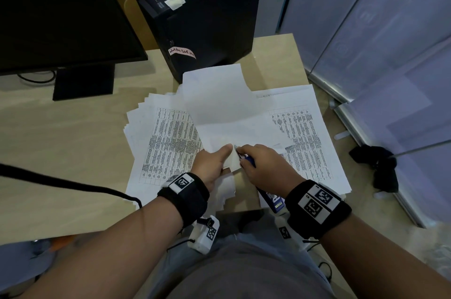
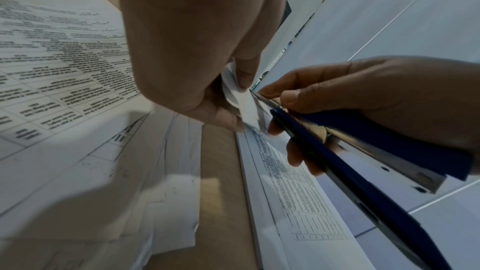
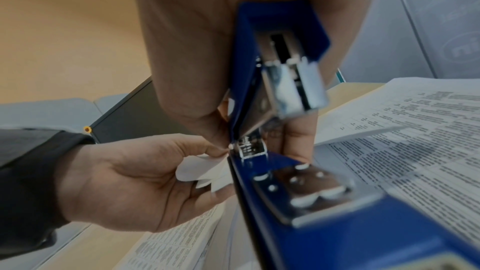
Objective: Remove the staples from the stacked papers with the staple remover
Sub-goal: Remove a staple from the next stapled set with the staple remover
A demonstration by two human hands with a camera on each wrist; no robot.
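My left hand [image 1: 214, 164] pinches the near corner [image 1: 233, 160] of a lifted bundle of white papers [image 1: 227, 113] between thumb and fingers. My right hand [image 1: 266, 167] grips a blue, stapler-shaped staple remover [image 1: 248, 159], whose metal tip touches that corner. From the left wrist, the left hand [image 2: 197, 48] holds the curled corner [image 2: 244, 104], and the remover [image 2: 350, 182] slants in from the right hand [image 2: 389, 89]. From the right wrist, the right hand [image 3: 187, 48] holds the remover [image 3: 298, 223] with its arms spread, its nose against the paper corner [image 3: 205, 169] in the left hand [image 3: 124, 176]. No staple is discernible.
Loose printed sheets lie fanned on the desk at left [image 1: 166, 142] and right [image 1: 307, 142]. A dark monitor [image 1: 61, 10] and a black computer tower [image 1: 202, 18] stand behind. A black cable [image 1: 73, 184] crosses the desk [image 1: 61, 140] at left. The desk's right edge borders glass panels [image 1: 390, 42].
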